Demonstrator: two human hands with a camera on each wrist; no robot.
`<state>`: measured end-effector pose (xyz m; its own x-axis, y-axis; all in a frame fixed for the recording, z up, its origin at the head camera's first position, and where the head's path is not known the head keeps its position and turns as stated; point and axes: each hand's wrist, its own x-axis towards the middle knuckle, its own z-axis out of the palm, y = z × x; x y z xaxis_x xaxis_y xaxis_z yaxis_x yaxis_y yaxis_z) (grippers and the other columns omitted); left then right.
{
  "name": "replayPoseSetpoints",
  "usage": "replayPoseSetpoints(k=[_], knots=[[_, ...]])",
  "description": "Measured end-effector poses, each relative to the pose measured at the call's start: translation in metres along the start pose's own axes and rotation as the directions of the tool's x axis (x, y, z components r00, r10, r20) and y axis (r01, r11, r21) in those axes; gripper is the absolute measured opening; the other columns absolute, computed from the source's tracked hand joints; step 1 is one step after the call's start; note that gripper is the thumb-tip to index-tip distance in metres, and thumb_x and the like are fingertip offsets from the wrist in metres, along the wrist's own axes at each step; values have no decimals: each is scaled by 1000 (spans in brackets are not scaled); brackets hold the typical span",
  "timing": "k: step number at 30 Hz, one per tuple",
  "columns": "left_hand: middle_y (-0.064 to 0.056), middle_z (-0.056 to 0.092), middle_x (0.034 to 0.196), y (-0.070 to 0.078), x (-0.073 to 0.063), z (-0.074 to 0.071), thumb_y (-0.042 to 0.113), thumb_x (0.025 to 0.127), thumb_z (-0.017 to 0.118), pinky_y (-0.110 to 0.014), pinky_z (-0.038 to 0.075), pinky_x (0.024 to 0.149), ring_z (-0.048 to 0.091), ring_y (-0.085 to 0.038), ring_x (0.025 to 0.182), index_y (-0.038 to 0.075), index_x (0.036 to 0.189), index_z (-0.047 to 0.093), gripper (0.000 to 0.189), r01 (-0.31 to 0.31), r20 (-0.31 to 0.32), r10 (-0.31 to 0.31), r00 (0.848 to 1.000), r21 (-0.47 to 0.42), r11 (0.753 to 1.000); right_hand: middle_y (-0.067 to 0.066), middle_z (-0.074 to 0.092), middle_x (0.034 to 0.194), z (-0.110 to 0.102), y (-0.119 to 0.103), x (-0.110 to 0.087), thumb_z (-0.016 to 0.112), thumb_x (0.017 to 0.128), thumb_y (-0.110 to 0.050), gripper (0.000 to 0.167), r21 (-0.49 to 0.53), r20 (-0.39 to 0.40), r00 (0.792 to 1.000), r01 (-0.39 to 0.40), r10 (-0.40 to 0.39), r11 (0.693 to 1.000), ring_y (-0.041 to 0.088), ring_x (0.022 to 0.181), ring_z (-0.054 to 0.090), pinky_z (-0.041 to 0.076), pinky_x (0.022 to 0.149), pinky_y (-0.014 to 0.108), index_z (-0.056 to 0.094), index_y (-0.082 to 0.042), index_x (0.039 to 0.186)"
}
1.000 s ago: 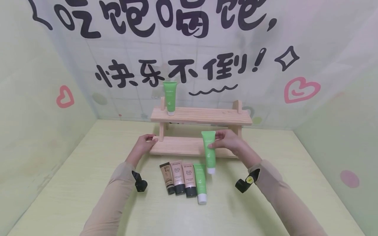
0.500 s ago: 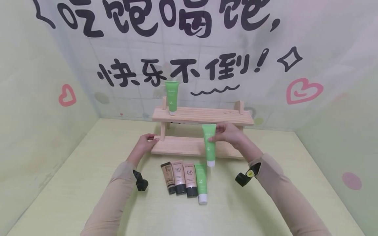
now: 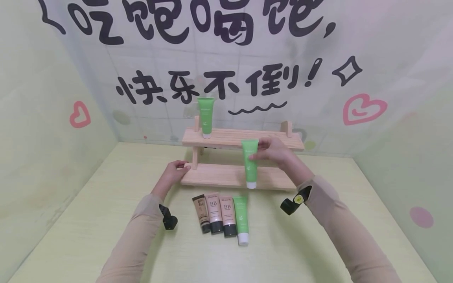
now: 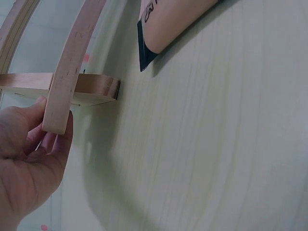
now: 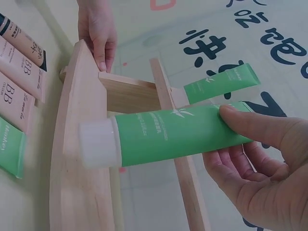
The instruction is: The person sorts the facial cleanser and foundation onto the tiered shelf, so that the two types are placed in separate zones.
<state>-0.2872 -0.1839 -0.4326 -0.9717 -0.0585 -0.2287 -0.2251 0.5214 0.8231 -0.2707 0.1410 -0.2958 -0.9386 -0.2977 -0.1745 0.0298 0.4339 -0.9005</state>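
Observation:
In the head view my right hand point(image 3: 274, 150) pinches a green squeeze tube point(image 3: 251, 165), white cap down, in front of the two-tier wooden rack point(image 3: 219, 175). The right wrist view shows the thumb on one face of this tube point(image 5: 168, 132) and the fingers behind it. At the rack's left end, my left hand point(image 3: 174, 173) grips the lower shelf board point(image 4: 65, 91), thumb on one side and fingers on the other. Another green tube point(image 3: 206, 118) stands upright on its cap at the left of the upper shelf.
Before the rack a row of tubes lies on the table point(image 3: 198, 259): a brown tube point(image 3: 201, 213), two pink BB cream tubes point(image 3: 214, 212) and a green tube point(image 3: 242, 220). A printed backdrop point(image 3: 141, 125) stands behind the rack.
My right hand has raised the green tube, so its cap now overlaps the lower shelf's front edge in the head view. The left hand keeps its hold on the rack.

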Motion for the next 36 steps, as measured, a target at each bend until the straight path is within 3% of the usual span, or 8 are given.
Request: replayPoseSetpoints(k=[6, 13, 17, 22, 28, 36], knots=[[-22, 45, 134, 0, 1, 0, 26, 94, 49, -43, 43, 99, 47, -34, 121, 2, 134, 42, 47, 1, 0, -1, 1000, 2, 1000, 12, 59, 112, -2, -6, 2, 72, 73, -4, 51, 14, -23, 1000, -14, 15, 1000, 16, 93, 57, 43, 97, 36, 52, 4, 120], [-23, 45, 134, 1, 1, 0, 25, 94, 49, -43, 42, 99, 46, -36, 122, 1, 133, 42, 46, -12, 1, 12, 1000, 6, 1000, 13, 57, 121, -8, -12, 7, 74, 72, -6, 54, 72, -23, 999, -24, 26, 997, 23, 107, 55, 34, 107, 41, 53, -1, 121], [-23, 45, 134, 0, 0, 1, 24, 94, 49, -43, 42, 100, 46, -35, 122, 1, 133, 43, 45, -8, -5, 8, 1000, -2, 1000, 5, 61, 112, -12, -17, 9, 73, 73, -7, 51, 70, -40, 999, -29, 31, 997, 23, 106, 55, 31, 107, 46, 53, -3, 120], [-21, 45, 135, 0, 0, 1, 25, 94, 50, -42, 43, 99, 46, -34, 122, 3, 133, 43, 45, 8, -9, -9, 1000, -19, 1000, -4, 65, 97, -15, -23, 12, 74, 72, -5, 50, 142, -78, 997, -9, 20, 990, 20, 104, 56, 32, 108, 43, 55, -3, 119], [-22, 46, 134, -1, 1, 2, 25, 94, 50, -42, 42, 100, 46, -34, 122, 2, 133, 43, 45, -6, -11, 5, 1000, -11, 1000, 4, 63, 112, -19, -31, 16, 75, 74, -11, 52, 77, -109, 993, -24, 32, 997, 22, 112, 53, 32, 108, 40, 54, -5, 121], [-22, 46, 133, -3, 1, 0, 25, 94, 51, -42, 43, 99, 47, -34, 121, 2, 132, 44, 45, -11, -21, 11, 1000, -2, 1000, -13, 66, 81, -23, -40, 26, 71, 74, 1, 47, 207, -119, 992, 53, -28, 977, 10, 91, 59, 33, 108, 40, 55, -3, 117]])
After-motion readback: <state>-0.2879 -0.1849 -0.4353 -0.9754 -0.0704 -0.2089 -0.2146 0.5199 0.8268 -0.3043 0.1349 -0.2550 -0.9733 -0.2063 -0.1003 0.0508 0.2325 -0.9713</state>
